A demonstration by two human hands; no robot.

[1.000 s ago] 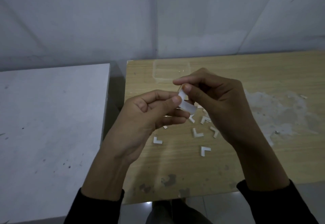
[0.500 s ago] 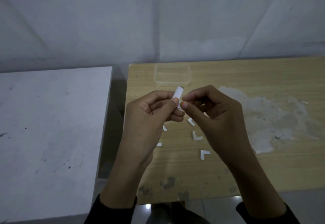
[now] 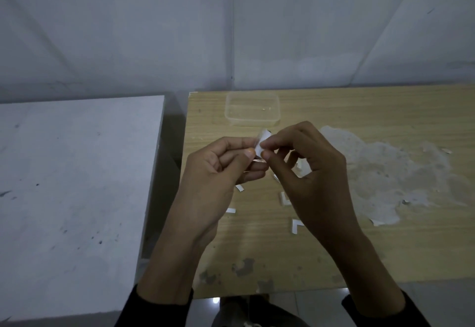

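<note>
The left hand (image 3: pixel 218 175) and right hand (image 3: pixel 311 172) both pinch a small white piece (image 3: pixel 262 142), held above the desk (image 3: pixel 334 249). The step looks like peeling it apart; next it likely needs a steady, gentle pull.

I am counting two hands, the left hand (image 3: pixel 216 175) and the right hand (image 3: pixel 316 172), together pinching one white piece (image 3: pixel 262 141). I am seeing one clear plastic box (image 3: pixel 252 111) and two tables: a wooden table (image 3: pixel 359 249) and a white table (image 3: pixel 77 185). I am making out four small corner pieces (image 3: pixel 295 224) lying on the wood, with further scraps too hidden by the fingers to count.
</note>
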